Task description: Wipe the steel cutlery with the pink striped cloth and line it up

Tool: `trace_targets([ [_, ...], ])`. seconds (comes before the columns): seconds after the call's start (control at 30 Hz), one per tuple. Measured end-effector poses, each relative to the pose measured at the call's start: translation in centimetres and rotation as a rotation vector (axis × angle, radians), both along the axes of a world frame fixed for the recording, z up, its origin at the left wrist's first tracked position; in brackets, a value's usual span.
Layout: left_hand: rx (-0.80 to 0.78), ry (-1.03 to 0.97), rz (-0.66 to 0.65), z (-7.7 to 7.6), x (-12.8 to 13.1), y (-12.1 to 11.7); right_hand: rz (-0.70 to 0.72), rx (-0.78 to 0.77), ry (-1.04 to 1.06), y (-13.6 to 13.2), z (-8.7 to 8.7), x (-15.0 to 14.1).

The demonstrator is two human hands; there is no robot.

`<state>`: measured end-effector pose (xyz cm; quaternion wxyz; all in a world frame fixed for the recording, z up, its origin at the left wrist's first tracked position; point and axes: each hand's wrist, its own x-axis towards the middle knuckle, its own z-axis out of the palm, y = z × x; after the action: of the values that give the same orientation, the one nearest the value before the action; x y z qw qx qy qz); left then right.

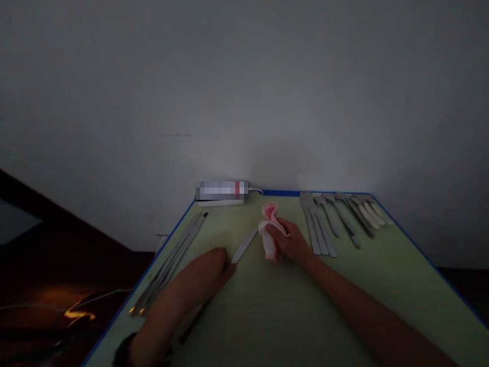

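My left hand (208, 272) rests on the green table, fingers closed on the handle end of a table knife (244, 245) whose blade points away toward the cloth. A pink and white cloth (269, 229) is bunched in my right hand (291, 243), and it touches the tip of the knife blade. Both forearms reach in from the near edge. The room is dim.
Several knives (175, 255) lie in a row along the table's left edge. A row of knives, forks and spoons (336, 219) lies at the far right. A white power strip (221, 193) sits at the far edge against the wall. The green table (344, 316) has a blue rim.
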<state>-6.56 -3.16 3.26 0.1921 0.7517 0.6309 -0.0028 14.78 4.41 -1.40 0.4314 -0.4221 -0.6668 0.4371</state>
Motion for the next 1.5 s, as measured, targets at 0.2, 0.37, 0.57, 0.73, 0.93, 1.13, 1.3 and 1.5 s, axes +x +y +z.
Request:
trace_targets([
  [0.2, 0.105, 0.046, 0.001, -1.3, 0.9, 0.5, 0.072, -0.06, 0.145, 0.6, 0.0, 0.7],
  [0.37, 0.265, -0.073, -0.048, -1.7, 2.0, 1.0, 0.102, -0.154, 0.333, 0.5, 0.3, 0.4],
  [0.57, 0.443, -0.402, -0.024, -2.3, 2.5, 1.7, 0.144, -0.158, 0.401, 0.5, 0.3, 0.4],
  [0.73, 0.43, -0.48, -0.036, -2.6, 2.4, 2.0, 0.221, -0.17, 0.323, 1.0, 0.0, 0.7],
  [0.93, 0.426, -0.494, -0.074, -2.3, 3.0, 1.8, 0.285, -0.161, 0.214, 1.1, -0.1, 0.8],
  [1.13, 0.344, -0.662, -0.051, -2.2, 2.6, 1.5, 0.332, -0.022, 0.084, 0.6, 1.1, 1.1],
  [1.3, 0.383, -0.832, 0.183, -2.5, 2.1, 1.8, 0.303, 0.097, 0.025, 0.8, 0.8, 0.9],
  [1.5, 0.344, -1.146, 0.41, -2.4, 1.6, 2.9, -0.012, 0.075, 0.028, 1.2, -0.2, 0.7],
])
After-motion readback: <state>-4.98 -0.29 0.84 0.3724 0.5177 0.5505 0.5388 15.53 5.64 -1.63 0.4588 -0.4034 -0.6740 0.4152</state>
